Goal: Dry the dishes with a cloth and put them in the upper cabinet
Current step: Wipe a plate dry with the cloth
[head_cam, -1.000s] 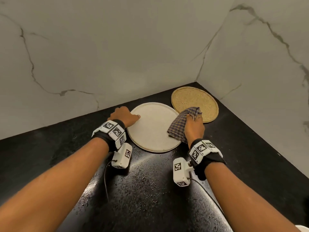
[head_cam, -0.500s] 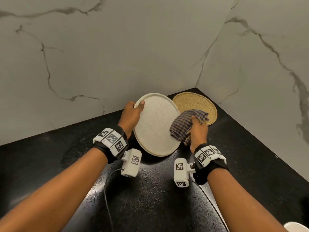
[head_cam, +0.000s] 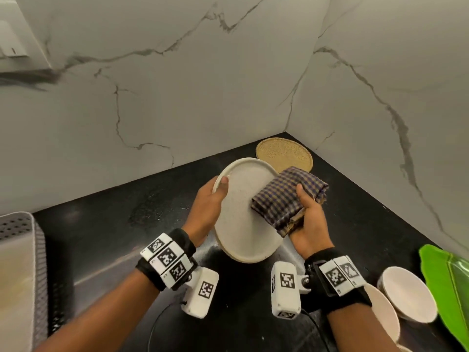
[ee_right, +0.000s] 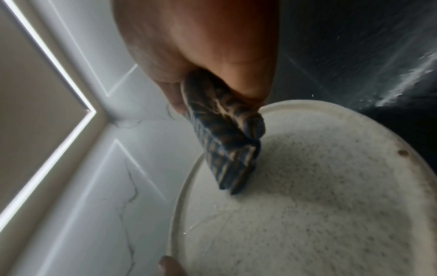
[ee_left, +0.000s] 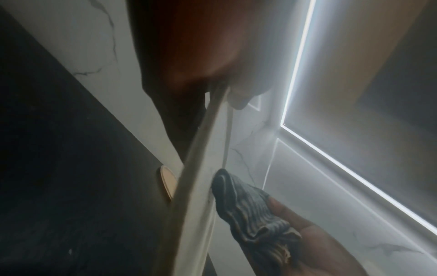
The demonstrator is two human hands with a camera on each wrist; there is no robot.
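A round speckled cream plate (head_cam: 241,214) is held tilted above the black counter. My left hand (head_cam: 210,199) grips its left rim, thumb on the face. My right hand (head_cam: 308,214) holds a folded blue-and-tan checked cloth (head_cam: 284,196) against the plate's right side. In the left wrist view the plate (ee_left: 198,186) shows edge-on with the cloth (ee_left: 246,205) beside it. In the right wrist view the cloth (ee_right: 224,142) touches the plate's face (ee_right: 319,205), where water streaks show.
A woven round mat (head_cam: 284,153) lies in the counter's back corner. Two cream bowls (head_cam: 406,293) and a green item (head_cam: 449,280) sit at the right. A grey perforated rack (head_cam: 20,262) stands at the left. Marble walls close the corner; the counter (head_cam: 114,224) is wet.
The plate was lying flat on the counter; my left hand has lifted and tilted it. My right hand has brought the cloth onto its right side.
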